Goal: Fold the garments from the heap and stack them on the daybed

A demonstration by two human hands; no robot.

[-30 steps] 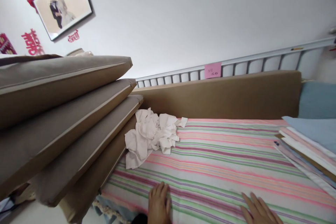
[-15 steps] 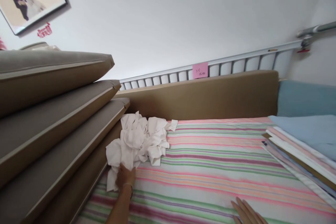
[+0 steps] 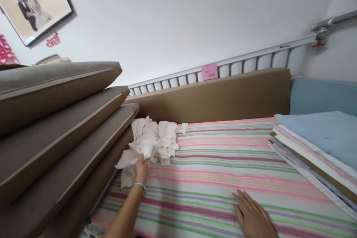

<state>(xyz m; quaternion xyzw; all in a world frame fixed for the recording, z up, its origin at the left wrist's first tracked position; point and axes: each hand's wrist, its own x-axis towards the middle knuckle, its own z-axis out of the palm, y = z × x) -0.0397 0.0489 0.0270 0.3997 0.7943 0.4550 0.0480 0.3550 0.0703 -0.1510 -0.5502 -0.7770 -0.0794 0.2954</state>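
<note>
"At the far left of the striped sheet (image 3: pixel 206 173), up against the stack of grey-brown cushions (image 3: pixel 69 142), lies the heap of white cloth (image 3: pixel 167 137). What is obscured there?"

"The number of pieces: the folds overlap and it cannot be determined. The left hand (image 3: pixel 141 170), with a pale band (image 3: pixel 140 183) at its wrist, covers part of the near edge."

"State of its fingers?"

"Grasping a raised fold of the heap. The thumb lies along it; the remaining fingers are largely hidden, so their exact curl is unconfirmed."

"The right hand (image 3: pixel 252 212)?"

"Back upward over the striped sheet, fingers released and extended. The lower border cuts it off towards the wrist. Whether the palm bears down cannot be told."

"Other limits?"

"Writing on the pink note (image 3: pixel 209 71) at the radiator (image 3: pixel 181 80) is too small to read fully. The folded fabrics (image 3: pixel 315 145) run out of frame at right, the cushions at left."

"Differences from earlier?"

"One second ago the left hand is on the sheet, apart from the heap; half a second ago, at its near edge. Now the thumb is uppermost and the fold lifted. More of the right hand shows than half a second ago."
</note>
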